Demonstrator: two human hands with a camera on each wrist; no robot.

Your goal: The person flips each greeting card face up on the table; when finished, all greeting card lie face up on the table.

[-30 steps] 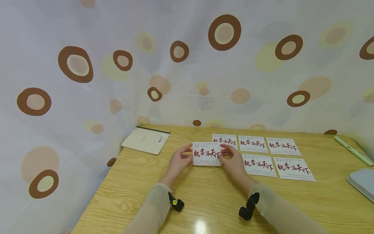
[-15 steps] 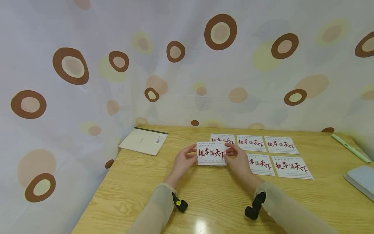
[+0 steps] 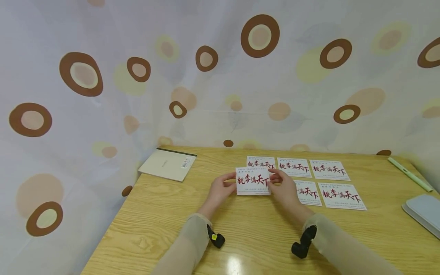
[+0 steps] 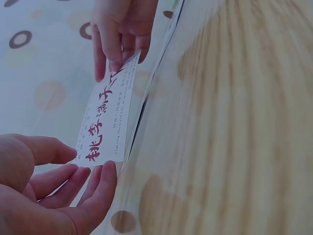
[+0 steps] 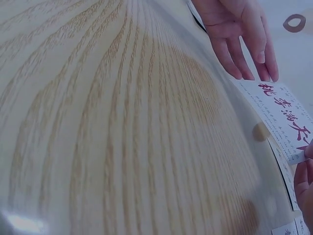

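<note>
A white card (image 3: 252, 186) with large red Chinese characters is held up in front of me, its printed side facing me. My left hand (image 3: 219, 190) holds its left edge between thumb and fingertips; the left wrist view shows the fingertips right at that edge of the card (image 4: 110, 117). At the opposite edge, my right hand (image 3: 284, 190) pinches the card, with the thumb on the printed face. In the head view the held card overlaps the lower part of a matching card (image 3: 260, 160) on the table. My right hand partly hides another matching card (image 3: 308, 193).
More matching cards, such as the front right one (image 3: 343, 196), lie in two rows on the wooden table (image 3: 144, 236). A cream notebook (image 3: 165, 165) is at back left. On the right are a green pen (image 3: 410, 175) and a pale blue case-like block (image 3: 424, 214). A patterned curtain (image 3: 213, 91) rises behind.
Both hands have shifted right with the held card, which now stands closer to the laid-out rows and overlaps the back left card more. The view has turned slightly.
</note>
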